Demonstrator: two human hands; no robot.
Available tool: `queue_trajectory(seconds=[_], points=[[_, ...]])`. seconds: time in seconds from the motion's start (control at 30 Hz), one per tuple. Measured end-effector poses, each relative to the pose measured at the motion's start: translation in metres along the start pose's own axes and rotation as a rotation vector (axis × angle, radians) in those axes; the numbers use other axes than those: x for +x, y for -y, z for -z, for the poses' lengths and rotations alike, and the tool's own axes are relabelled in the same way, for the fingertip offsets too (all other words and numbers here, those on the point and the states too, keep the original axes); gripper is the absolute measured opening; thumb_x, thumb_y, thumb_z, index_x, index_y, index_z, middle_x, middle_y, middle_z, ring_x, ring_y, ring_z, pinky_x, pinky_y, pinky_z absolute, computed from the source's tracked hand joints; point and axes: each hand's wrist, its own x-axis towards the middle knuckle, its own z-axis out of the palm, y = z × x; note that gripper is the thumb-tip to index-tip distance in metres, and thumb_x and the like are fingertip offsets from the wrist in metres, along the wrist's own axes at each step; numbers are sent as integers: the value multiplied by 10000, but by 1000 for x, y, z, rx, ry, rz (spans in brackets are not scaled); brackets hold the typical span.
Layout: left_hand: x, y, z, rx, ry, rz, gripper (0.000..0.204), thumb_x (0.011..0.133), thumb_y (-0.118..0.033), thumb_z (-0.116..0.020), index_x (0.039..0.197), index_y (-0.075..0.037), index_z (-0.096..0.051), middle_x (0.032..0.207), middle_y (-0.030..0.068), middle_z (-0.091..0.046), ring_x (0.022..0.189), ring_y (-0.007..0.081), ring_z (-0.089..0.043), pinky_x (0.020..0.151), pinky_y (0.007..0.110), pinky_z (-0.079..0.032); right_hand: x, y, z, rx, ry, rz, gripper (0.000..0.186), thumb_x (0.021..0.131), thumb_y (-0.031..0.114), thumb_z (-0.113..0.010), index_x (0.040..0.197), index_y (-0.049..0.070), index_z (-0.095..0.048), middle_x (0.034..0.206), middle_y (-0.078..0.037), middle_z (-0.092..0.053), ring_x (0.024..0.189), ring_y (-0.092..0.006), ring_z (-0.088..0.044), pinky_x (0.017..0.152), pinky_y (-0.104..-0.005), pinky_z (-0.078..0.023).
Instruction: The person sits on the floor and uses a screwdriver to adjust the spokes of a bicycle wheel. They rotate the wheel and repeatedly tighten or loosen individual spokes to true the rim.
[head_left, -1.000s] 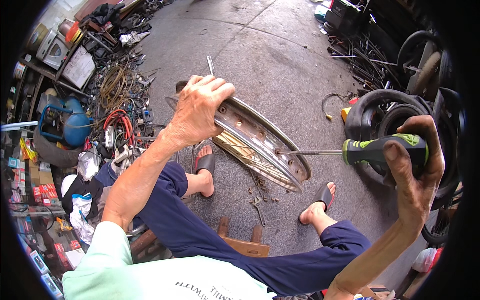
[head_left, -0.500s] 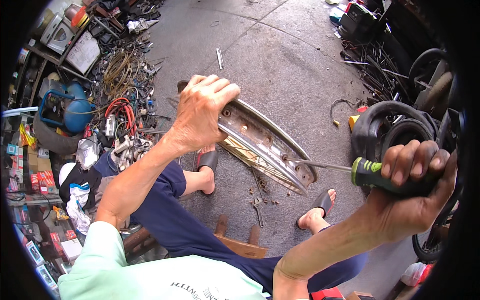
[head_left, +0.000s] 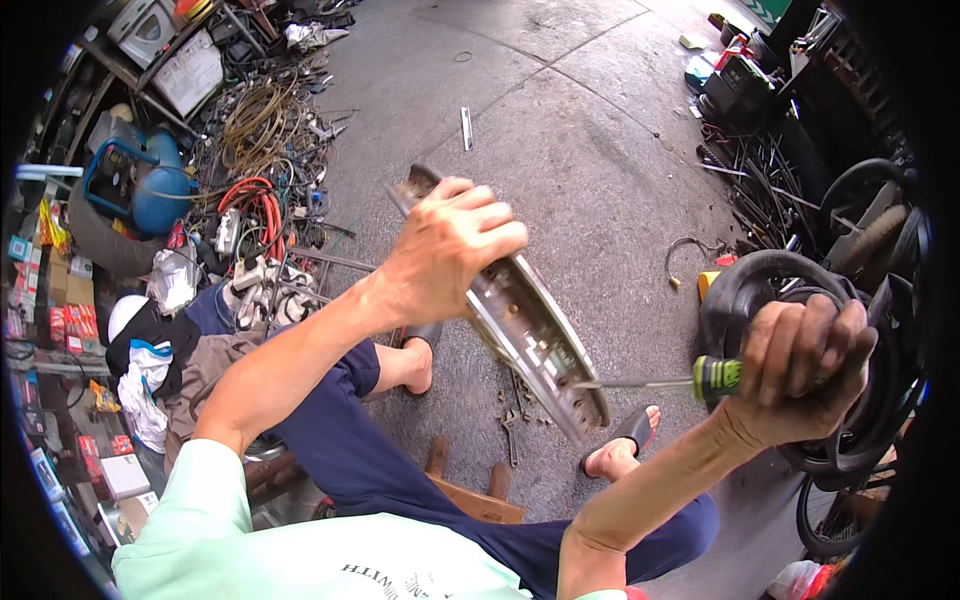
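Note:
A metal wheel rim (head_left: 545, 335), seen edge-on with spoke holes and nipples along its channel, slants from upper left to lower right over the floor. My left hand (head_left: 450, 245) is closed round its upper part. In my right hand (head_left: 800, 365), fingers wrapped, is a screwdriver (head_left: 716, 378) with a green and black handle. Its shaft points left, and the tip meets the rim's lower end; whether it sits in a nipple slot I cannot tell. Most of the wheel's spokes are hidden behind the rim.
On the floor between my feet lies an adjustable wrench (head_left: 511, 437) by small rusty bits. A wooden stool (head_left: 478, 500) stands under me. Black rubber tubes (head_left: 735, 290) and metal rods crowd the right. Tangled cables (head_left: 255, 125) and a blue tank (head_left: 165, 195) fill the left.
The rim has tilted to a steeper slant. My right hand and the screwdriver have moved left and slightly down, the tip still at the rim's lower end. The whole view has shifted a little.

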Motion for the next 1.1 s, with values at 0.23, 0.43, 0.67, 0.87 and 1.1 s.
queue_trajectory(seconds=[0.23,0.43,0.67,0.87,1.1], points=[[10,23,-19,57,-34,3,444,559,-274,-818,883,-92,-574,811,57,-574,839,257,-601,836,396,-432,-5,66,-37,-553,-197,34,278,1046,245,-388,822,88,-438,663,-45,-403,458,-125,-380,440,-263,-394],[6,20,-10,80,15,36,471,605,-262,-837,984,-88,-617,901,49,-632,927,247,-624,880,393,-439,-25,82,-24,-487,-377,71,292,1042,254,-402,821,84,-486,665,-43,-449,505,-139,-430,512,-301,-405],[15,13,-13,69,29,24,472,594,-260,-827,961,-70,-599,893,60,-633,912,270,-616,865,397,-431,-47,61,-12,-342,-541,30,319,1042,280,-409,799,92,-494,660,-37,-455,509,-146,-438,542,-313,-407],[23,11,-12,83,58,52,448,573,-185,-818,945,-71,-596,871,69,-621,891,284,-615,847,401,-438,-46,60,-4,-332,-538,46,306,1037,287,-422,811,95,-497,670,-38,-462,517,-150,-448,550,-323,-413],[26,13,-17,80,-18,10,424,573,-199,-826,877,-66,-560,808,86,-586,798,301,-588,765,387,-424,-42,53,-8,-347,-552,35,274,1029,246,-485,801,94,-503,678,-39,-487,562,-136,-433,610,-309,-374]])
